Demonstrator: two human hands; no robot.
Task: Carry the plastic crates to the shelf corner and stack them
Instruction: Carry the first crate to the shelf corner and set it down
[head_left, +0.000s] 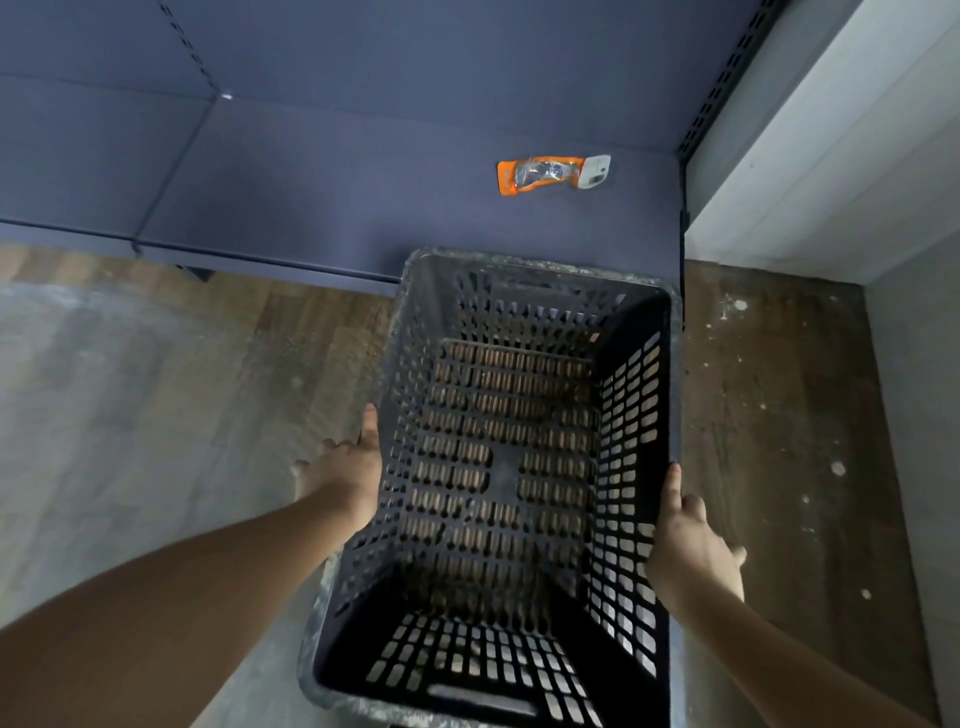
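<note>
My left hand (345, 467) lies flat against the crate's (498, 467) left wall at nine o'clock, fingers straight, thumb along the rim. My right hand (688, 545) presses the right wall at four o'clock, thumb up on the rim, the other fingers spread outside. Neither hand curls round anything; I hold the black slotted crate only by squeezing it between my palms.

That is the risk, I judge: with no finger hooked under the rim, the dusty plastic could slip down and drop onto the wooden floor (779, 441).

The crate hangs with its far end at twelve o'clock over the front edge of the blue shelf (311, 171), near the right corner. An orange packet (540, 174) lies at twelve o'clock beyond; pushing the crate deep could crush it.
</note>
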